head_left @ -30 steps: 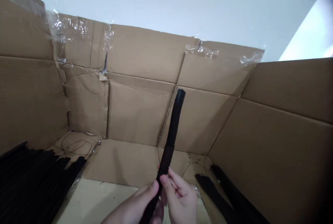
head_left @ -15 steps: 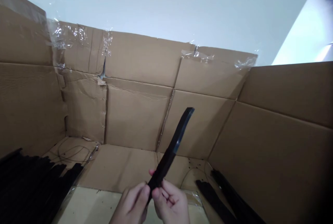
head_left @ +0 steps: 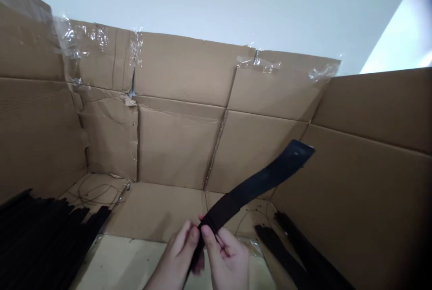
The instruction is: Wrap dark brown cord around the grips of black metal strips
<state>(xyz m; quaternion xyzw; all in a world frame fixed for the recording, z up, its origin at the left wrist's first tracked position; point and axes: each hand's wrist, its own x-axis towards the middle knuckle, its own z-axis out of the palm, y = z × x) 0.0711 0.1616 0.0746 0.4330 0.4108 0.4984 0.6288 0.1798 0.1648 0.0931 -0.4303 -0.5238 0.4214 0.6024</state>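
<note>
**Your left hand point(head_left: 175, 258) and right hand point(head_left: 227, 261) pinch a flat black strip point(head_left: 259, 189)**

Cardboard walls point(head_left: 178, 146), patched with clear tape point(head_left: 258, 61), rise ahead of you and to both sides, above a pale board panel point(head_left: 114, 263). A heap of similar black strips point(head_left: 43, 236) lies at lower left, and two more black strips point(head_left: 286, 254) lie at lower right; both groups seem set to the sides, leaving the middle open for your hands. A thin wire loop point(head_left: 97, 191) rests at the back left corner. Both hands are closed on the strip's lower part, and that pinch appears to be all that holds it up. Its free end rises toward the right wall, bowing slightly.
</note>
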